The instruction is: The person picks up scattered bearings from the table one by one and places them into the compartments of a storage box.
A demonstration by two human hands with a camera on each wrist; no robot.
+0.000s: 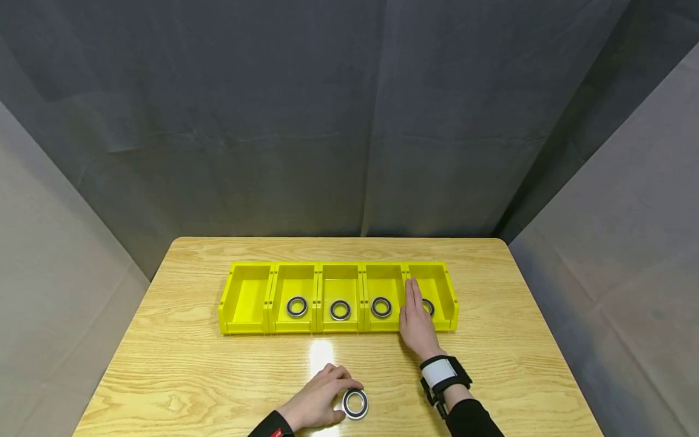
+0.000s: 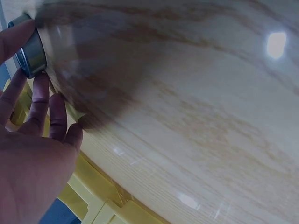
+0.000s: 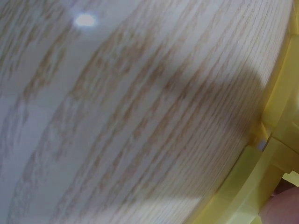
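Note:
My left hand [image 1: 319, 397] is low over the front of the table, holding a ball bearing [image 1: 355, 417] by its edge. In the left wrist view the thumb lies on one side of the steel bearing [image 2: 35, 58] and fingertips on the other. My right hand [image 1: 419, 328] reaches over the front of a row of yellow bins [image 1: 340, 328], its fingers extended along the wall between the two rightmost bins. Partly hidden behind that hand, another bearing [image 1: 429, 307] lies in the rightmost bin. Only a fingertip [image 3: 282, 210] shows in the right wrist view.
More bearings lie singly in the middle bin [image 1: 340, 310] and the bins either side of it [image 1: 297, 306]. The leftmost bin [image 1: 248, 297] shows a bare floor. A wooden table [image 1: 164, 376] carries everything, with grey curtains [image 1: 273, 152] behind and at the sides.

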